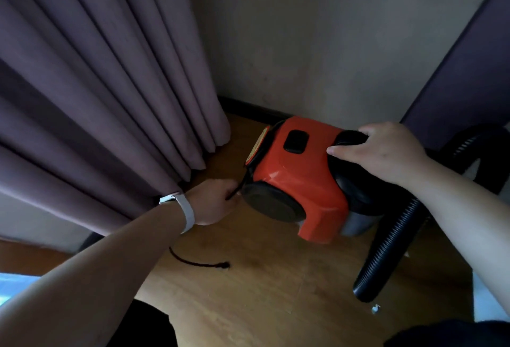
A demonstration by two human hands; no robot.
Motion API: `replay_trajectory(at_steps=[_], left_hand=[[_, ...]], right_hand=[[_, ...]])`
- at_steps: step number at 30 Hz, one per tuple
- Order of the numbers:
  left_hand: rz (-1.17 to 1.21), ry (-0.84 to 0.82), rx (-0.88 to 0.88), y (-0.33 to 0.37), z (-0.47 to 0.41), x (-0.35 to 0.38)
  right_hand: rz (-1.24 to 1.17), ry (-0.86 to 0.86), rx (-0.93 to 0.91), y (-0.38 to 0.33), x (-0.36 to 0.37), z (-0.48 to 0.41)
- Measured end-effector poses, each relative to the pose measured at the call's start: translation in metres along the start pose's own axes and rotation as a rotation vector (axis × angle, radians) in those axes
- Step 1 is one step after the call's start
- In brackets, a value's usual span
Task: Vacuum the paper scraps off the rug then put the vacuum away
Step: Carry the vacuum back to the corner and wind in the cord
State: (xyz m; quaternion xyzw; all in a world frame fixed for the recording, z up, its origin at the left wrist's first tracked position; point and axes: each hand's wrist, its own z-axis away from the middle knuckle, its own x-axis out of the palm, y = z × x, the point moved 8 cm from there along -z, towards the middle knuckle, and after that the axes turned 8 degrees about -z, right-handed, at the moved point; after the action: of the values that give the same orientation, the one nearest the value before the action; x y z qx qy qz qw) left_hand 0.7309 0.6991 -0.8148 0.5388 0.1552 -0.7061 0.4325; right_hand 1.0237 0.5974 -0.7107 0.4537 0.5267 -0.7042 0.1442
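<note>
Vacuum rigid, probably hefty: right hand grips top handle, best hold; left hand pinches limp cord.

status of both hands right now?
Left hand: closed, pinching the black cord at the vacuum.
Right hand: closed around the vacuum's black handle.

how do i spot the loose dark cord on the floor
Below the mauve pleated curtain, look at the wooden floor beside the left forearm. The thin dark cord curves there alone, far slimmer than the thick black ribbed hose at right.
</note>
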Motion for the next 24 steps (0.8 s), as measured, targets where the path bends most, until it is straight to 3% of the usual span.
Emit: replay_trajectory(at_steps=[5, 9, 12, 15, 19, 24], left_hand=[[-0.323, -0.021, 0.124, 0.03, 0.019, -0.014], [-0.469, 0.148, 0.255, 0.058, 0.028, -0.034], [-0.359, 0.364, 0.384, 0.07, 0.029, -0.051], [-0.246, 0.464, 0.404, 0.063, 0.027, -0.061], [-0.108, 0.466, 0.306, 0.038, 0.016, -0.064], [0.131, 0.348, 0.206, 0.009, 0.007, -0.058]], right_hand=[[0.159, 0.022, -0.003, -0.002, -0.002, 0.001], [0.211, -0.01, -0.032, 0.0, 0.001, 0.003], [0.221, -0.048, -0.088, -0.007, 0.005, 0.006], [0.24, -0.092, -0.174, -0.018, 0.011, 0.011], [0.278, -0.157, -0.294, -0.037, 0.021, 0.019], [0.248, -0.229, -0.382, -0.054, 0.028, 0.028]])
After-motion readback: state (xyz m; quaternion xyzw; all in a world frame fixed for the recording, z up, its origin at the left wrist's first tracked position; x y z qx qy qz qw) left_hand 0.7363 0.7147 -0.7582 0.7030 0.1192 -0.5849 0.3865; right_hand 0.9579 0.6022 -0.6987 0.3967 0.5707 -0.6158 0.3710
